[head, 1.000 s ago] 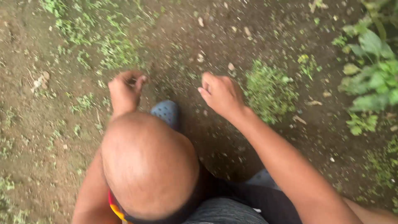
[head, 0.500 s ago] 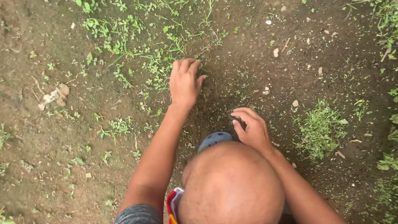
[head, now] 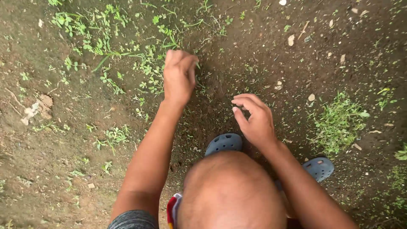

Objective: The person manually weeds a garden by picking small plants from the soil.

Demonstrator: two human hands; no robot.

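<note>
Blocking the lower middle of the view, a bare knee (head: pixel 231 193) hides the ground beneath it and most of the legs, and both forearms run off the bottom edge. A grey sleeve (head: pixel 133 220) is cut off at the lower left, and a strip of red, yellow and white cloth (head: pixel 173 208) peeks out beside the knee, too little of it showing to tell what it is. The left hand (head: pixel 180 76) is stretched forward over the soil (head: pixel 254 55), its fingers curled shut at the edge of a patch of small weeds (head: pixel 146 72); a thin green blade pokes out by the fingertips, but whether the hand grips a plant is hard to make out through the blur. The right hand (head: pixel 254 118) hangs nearer the body, fingers half curled with thumb and forefinger drawn together, and it seems to hold nothing, though the palm side is hidden. Just below it sits the toe of a blue-grey clog (head: pixel 224 143), its heel covered by the knee; a second clog (head: pixel 320 168) shows only its toe past the right forearm. A grassy tuft (head: pixel 337 123) grows well off to the right, and pale stones (head: pixel 36 108) lie at the left.
</note>
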